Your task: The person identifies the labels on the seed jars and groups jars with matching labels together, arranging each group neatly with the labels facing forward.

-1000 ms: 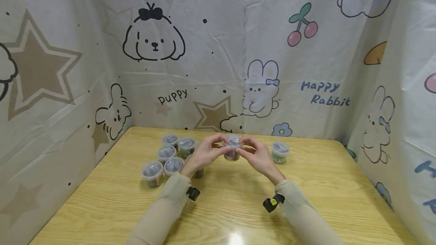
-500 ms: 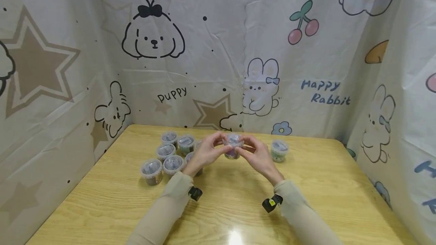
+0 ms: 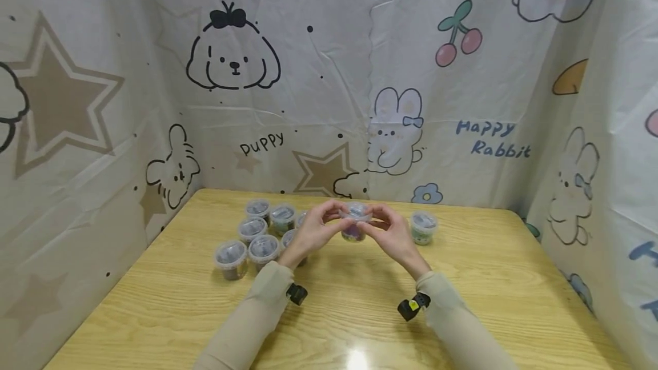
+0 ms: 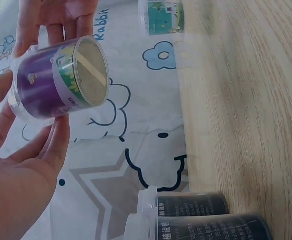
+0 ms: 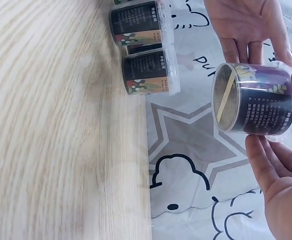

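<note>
Between both hands, a clear lidded plastic cup [image 3: 353, 232] with a purple label is held up over the table. My left hand [image 3: 316, 232] grips its lid end from the left, thumb in front and fingers behind. From the opposite side my right hand [image 3: 389, 236] grips the same end in a matching way. In the left wrist view, the purple cup [image 4: 45, 85] is tilted, and its clear bottom shows a pale stick inside. On the cup [image 5: 268, 107], the right wrist view shows a black panel of printed text.
Several similar lidded cups [image 3: 230, 260] stand grouped left on the wooden table [image 3: 354, 313], some partly behind my left forearm. One green-labelled cup [image 3: 423, 228] stands alone to the right. A printed curtain [image 3: 319, 101] hangs behind the table and at both sides.
Both hands keep their hold on the purple cup, nearly in place. My left wrist has shifted slightly right, showing more of the cups behind it.
</note>
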The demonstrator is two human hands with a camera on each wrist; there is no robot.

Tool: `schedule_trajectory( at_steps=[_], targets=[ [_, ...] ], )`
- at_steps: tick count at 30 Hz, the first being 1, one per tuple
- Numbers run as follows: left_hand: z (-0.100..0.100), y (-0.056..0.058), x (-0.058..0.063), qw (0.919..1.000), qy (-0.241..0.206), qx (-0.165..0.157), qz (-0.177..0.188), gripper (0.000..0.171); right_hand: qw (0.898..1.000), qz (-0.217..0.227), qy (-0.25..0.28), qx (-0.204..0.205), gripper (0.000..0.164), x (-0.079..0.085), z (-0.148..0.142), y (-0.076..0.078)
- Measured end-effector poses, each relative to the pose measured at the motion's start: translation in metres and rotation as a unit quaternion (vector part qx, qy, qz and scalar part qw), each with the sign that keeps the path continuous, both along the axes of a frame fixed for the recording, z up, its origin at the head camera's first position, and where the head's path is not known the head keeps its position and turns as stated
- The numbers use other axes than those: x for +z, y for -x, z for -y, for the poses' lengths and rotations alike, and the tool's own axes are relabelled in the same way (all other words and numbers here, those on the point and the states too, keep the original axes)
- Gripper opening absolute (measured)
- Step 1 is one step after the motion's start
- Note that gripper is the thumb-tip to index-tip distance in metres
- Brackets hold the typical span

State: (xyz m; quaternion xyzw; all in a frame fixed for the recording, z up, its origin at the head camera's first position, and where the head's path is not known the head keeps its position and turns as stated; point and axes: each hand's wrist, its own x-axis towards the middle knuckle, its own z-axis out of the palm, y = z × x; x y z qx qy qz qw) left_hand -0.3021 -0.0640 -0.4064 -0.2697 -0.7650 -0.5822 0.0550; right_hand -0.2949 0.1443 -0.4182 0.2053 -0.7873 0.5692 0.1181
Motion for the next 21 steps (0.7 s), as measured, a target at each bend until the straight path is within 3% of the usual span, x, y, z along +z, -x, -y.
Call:
schedule_trajectory(
  at_steps=[7,10,14,21],
  targets=[
    [0.002,0.003,-0.001,0.9991,-0.007,-0.037,0.018,0.023,1.000,0.007,-0.002,0.019,0.027,0.022,0.001,-0.019],
    [0.004,0.004,0.001,0.9986,-0.007,-0.042,0.030,0.024,1.000,0.009,0.010,0.025,0.025,0.022,-0.001,-0.017],
    [0.004,0.002,0.006,0.9981,0.003,-0.042,0.044,0.023,0.999,0.009,0.027,0.031,0.025,0.008,-0.006,-0.005],
    [0.002,0.002,0.004,0.9991,0.015,-0.010,0.039,0.020,0.999,0.033,0.024,0.026,0.031,0.027,0.001,-0.020]
  ],
)
